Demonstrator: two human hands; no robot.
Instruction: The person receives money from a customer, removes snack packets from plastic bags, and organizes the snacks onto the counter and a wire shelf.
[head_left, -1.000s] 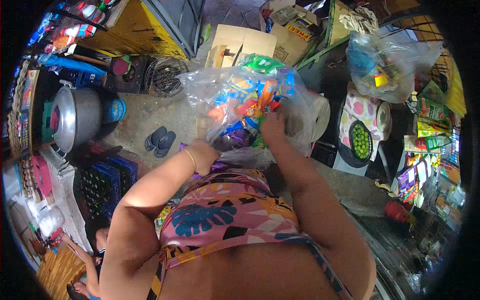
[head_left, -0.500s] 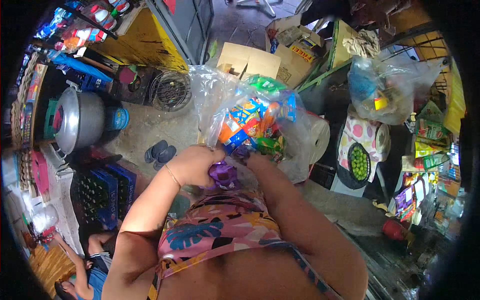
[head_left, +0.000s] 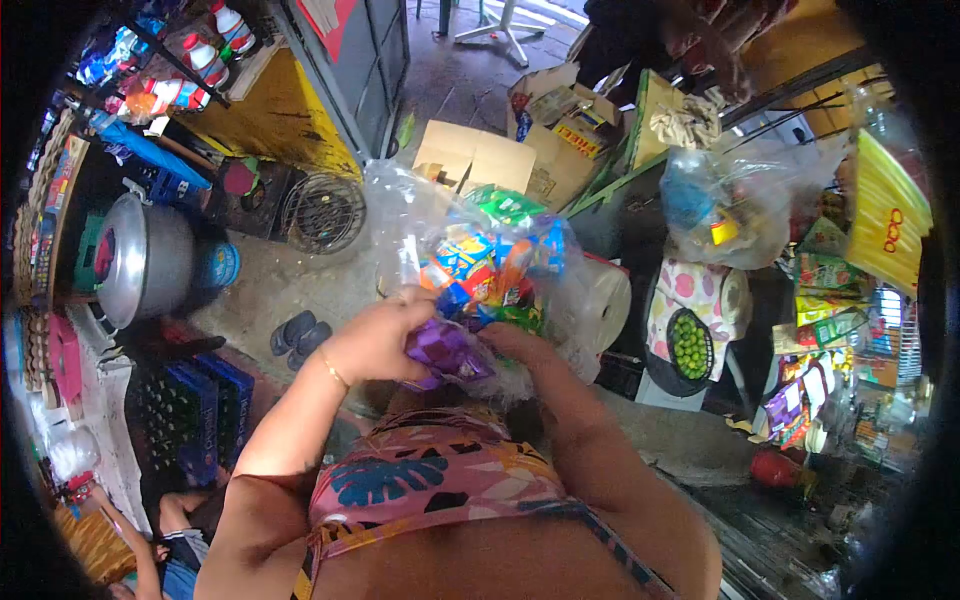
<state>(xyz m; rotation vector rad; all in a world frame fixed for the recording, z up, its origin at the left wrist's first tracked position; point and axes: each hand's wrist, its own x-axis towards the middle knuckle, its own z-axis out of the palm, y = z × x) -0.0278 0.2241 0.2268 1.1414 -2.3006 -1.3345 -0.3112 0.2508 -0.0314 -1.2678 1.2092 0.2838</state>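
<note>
Both hands closed: left hand (head_left: pixel 375 340) gripped purple packets (head_left: pixel 445 352), right hand (head_left: pixel 515 343) at 3 o'clock steadied half-full snack bag (head_left: pixel 480 265).

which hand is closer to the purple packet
Left. The left hand grips the purple packet; the right hand is just beside it, under the clear bag of snacks.

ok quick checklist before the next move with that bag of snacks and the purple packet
1. Left hand grips the purple packet: ok.
2. Right hand on the clear bag: touches its lower side; grip cannot tell.
3. Bag held up off the floor: ok.
4. Bag mouth open enough for the packet: cannot tell, plastic is crumpled.
5. Snack packs staying inside the bag: ok, none seen spilling.
6. Floor underfoot: not ok, slippers lie close by.
</note>
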